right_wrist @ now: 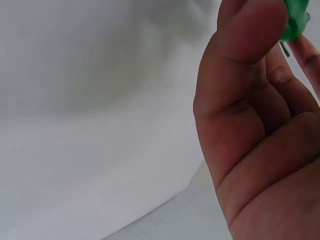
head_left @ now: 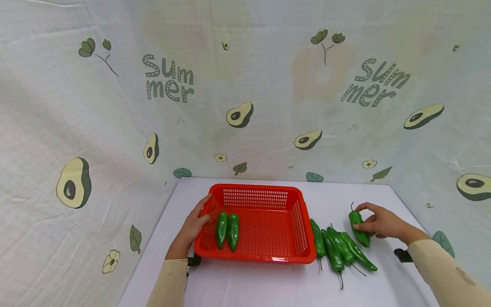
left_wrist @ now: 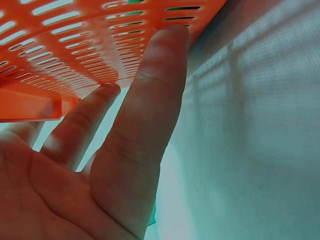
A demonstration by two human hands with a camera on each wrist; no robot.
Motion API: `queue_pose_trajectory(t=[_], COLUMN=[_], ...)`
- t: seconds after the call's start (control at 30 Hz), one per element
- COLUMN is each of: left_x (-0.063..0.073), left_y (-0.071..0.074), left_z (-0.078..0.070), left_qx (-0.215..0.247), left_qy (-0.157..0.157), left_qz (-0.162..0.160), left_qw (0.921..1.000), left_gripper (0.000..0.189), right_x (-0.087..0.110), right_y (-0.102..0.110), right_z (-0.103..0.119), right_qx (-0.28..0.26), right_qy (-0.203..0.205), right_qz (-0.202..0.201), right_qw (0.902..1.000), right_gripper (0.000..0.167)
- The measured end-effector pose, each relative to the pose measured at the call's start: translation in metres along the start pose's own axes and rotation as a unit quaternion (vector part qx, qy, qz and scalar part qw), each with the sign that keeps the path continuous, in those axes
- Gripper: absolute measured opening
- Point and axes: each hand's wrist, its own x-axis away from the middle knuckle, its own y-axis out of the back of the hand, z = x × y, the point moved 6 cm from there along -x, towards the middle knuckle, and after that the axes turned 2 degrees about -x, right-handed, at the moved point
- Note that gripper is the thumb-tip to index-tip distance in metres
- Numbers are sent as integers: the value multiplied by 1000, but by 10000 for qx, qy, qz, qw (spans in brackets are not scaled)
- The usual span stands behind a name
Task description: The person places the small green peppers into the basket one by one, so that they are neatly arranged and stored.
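Note:
My left hand (head_left: 192, 226) rests against the left side of a red plastic basket (head_left: 264, 259). In the left wrist view, extended fingers (left_wrist: 145, 110) touch the slotted outer wall (left_wrist: 90, 50). Two green peppers (head_left: 232, 232) lie side by side inside the basket, toward its left. Over at the right of the table, my right hand (head_left: 385, 222) pinches a green pepper (head_left: 356, 219) between thumb and fingers, its stem pointing away from me. Only a bit of that pepper (right_wrist: 297, 17) shows in the right wrist view, partly hidden by the hand.
Several more green peppers (head_left: 333, 251) lie grouped on the white table (head_left: 245, 285), close along the basket's right side. A printed cloth (head_left: 268, 85) with avocados and lettering hangs behind the table and at both sides.

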Motion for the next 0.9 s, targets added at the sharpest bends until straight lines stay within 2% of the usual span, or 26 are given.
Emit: queue_pose_trajectory(t=[0.23,0.43,0.6,0.9], left_x=[0,-1,0,0], left_y=[0,0,1,0], left_z=[0,0,1,1], left_qx=[61,23,-6,-14], left_qy=[-28,-40,-52,-23], left_qz=[28,56,29,29], left_qw=[10000,10000,10000,10000], left_gripper=[79,79,79,79], right_x=[-9,-17,-26,-43], right_y=[10,16,18,14], right_z=[12,26,47,92], right_qx=[70,-7,15,-91], right_qy=[-145,-65,-40,-33], right_qz=[-110,-150,-213,-99], right_qw=[9998,9999,9998,9999], right_gripper=[67,68,72,81])
